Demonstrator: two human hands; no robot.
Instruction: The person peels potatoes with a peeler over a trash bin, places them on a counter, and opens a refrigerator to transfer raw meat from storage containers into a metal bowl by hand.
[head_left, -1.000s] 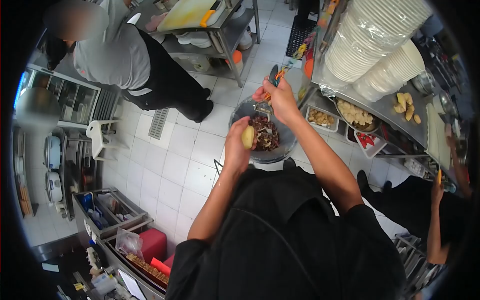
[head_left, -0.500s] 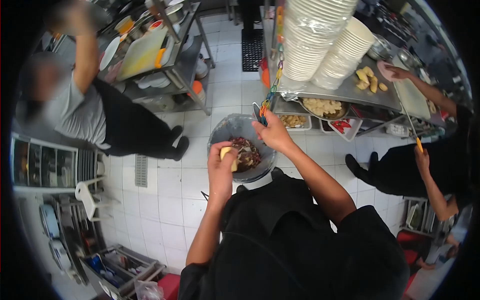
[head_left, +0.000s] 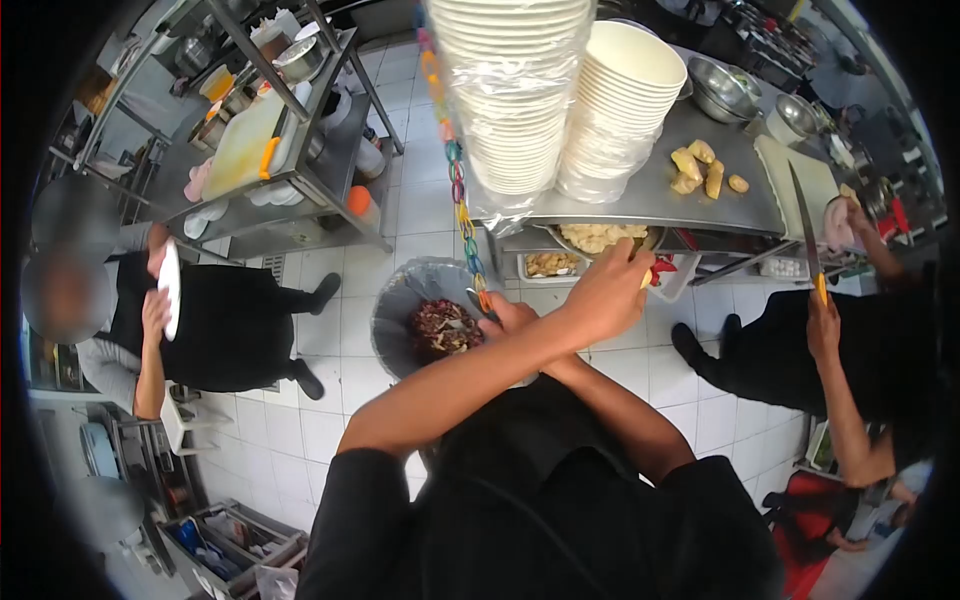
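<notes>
My left arm crosses over my right. My left hand (head_left: 607, 292) is above the steel bowl (head_left: 655, 238) of pale peeled pieces (head_left: 600, 236), its fingers closed around a pale yellow piece that looks like ginger (head_left: 644, 283), mostly hidden. Close to the bin, my right hand (head_left: 512, 318) is closed on a small metal tool that looks like a peeler (head_left: 485, 301), partly covered by the fingers. A chain of coloured links (head_left: 460, 195) hangs down to it. Below lies the lined grey bin (head_left: 392, 300), holding reddish and pale scraps (head_left: 445, 325).
Tall stacks of white containers (head_left: 515, 120) stand on the steel table (head_left: 700, 205), beside knobbly yellow pieces (head_left: 714, 178). At right, a co-worker's hand (head_left: 824, 325) holds a long knife (head_left: 805, 215). Another person at left holds a white plate (head_left: 171, 290).
My left hand has swung from the bin rightward across my right arm to the bowl. My right hand has shifted slightly left and down. The person at left has lowered their arms and now holds a plate.
</notes>
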